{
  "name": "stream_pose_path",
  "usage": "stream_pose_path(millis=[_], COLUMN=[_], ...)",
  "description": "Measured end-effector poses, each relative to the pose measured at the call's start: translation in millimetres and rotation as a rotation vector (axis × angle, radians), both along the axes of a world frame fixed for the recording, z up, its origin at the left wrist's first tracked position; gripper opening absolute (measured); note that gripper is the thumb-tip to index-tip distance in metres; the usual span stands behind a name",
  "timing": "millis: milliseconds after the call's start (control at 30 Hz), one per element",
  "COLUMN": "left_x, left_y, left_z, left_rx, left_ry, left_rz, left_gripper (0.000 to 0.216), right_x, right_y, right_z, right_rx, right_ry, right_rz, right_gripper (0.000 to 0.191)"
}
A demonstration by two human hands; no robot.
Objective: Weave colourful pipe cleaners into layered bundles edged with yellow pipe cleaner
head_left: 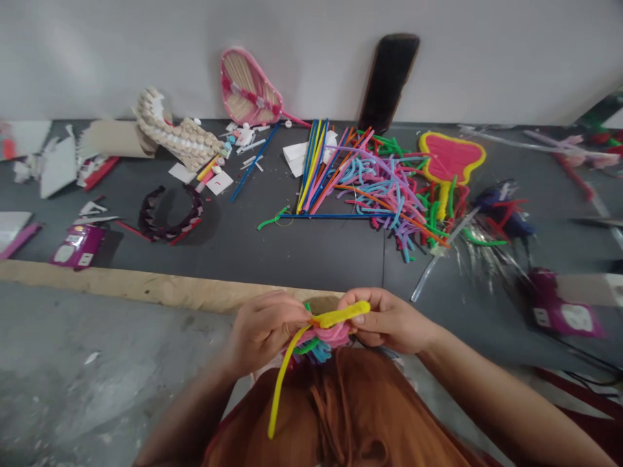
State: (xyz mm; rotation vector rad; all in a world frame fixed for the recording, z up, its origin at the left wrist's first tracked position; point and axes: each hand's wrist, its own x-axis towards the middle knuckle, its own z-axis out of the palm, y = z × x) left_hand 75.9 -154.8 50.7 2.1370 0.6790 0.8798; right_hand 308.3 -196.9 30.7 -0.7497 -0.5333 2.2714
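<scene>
Both hands are close together above my lap at the table's front edge, around a bundle of bent pipe cleaners (333,335) in pink, green and blue. My left hand (267,327) pinches a yellow pipe cleaner (278,395) near the bundle's left side; its loose end hangs down towards my lap. Across the top of the bundle runs a thick yellow strip (343,314), wound or folded. My right hand (387,319) grips the bundle's right end, thumb against the yellow strip. The fingers partly hide where the pieces join.
Loose pipe cleaners (384,181) lie heaped on the grey table (233,250). Behind them a phone (389,81) leans on the wall beside a pink fan-shaped piece (250,91). A pink and yellow piece (452,159), a dark headband (170,230) and purple packs (80,245) lie around.
</scene>
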Motion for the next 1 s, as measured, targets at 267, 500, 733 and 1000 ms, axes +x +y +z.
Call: stream_pose_path(millis=[267,500,733,1000], left_x=[3,4,7,6], left_y=[-1,-1,-4,-3], left_z=[1.8,1.5,4.1,3.0], left_rx=[0.078,0.065,0.049,0.02], left_ry=[0.008,0.061,0.04,0.041], left_rz=[-0.02,-0.035,-0.051,-0.029], left_gripper=[0.012,0.016,0.016,0.014], right_x=[-16,-2,-2,13], right_y=[-8,-8,5,17], right_z=[-2.9,-7.4,-12.5,-12.3], right_rx=[-0.238,-0.082,-0.018,-0.112], right_ry=[-0.03,-0.136,-0.336,-0.186], right_rz=[-0.463,-0.475,-0.595,-0.958], right_gripper=[0.018,0.041,0.022,0.024])
